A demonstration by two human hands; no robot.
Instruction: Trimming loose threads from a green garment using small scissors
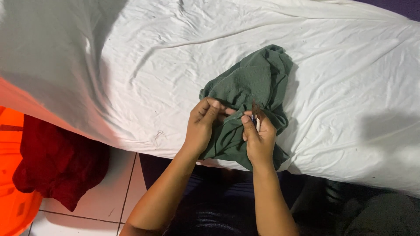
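Observation:
A crumpled dark green garment [253, 83] lies on a white sheet [175, 57] near the bed's front edge. My left hand [202, 124] pinches a fold of the green cloth between thumb and fingers. My right hand [259, 137] grips the cloth just to the right, with a small brown tag-like piece sticking up between its fingers. Both hands are close together at the garment's lower middle part.
The wrinkled white sheet covers the whole bed. A dark red cloth [57, 161] hangs over an orange container [11, 192] at the lower left, above a white tiled floor [118, 188]. Dark fabric [376, 209] lies at the lower right.

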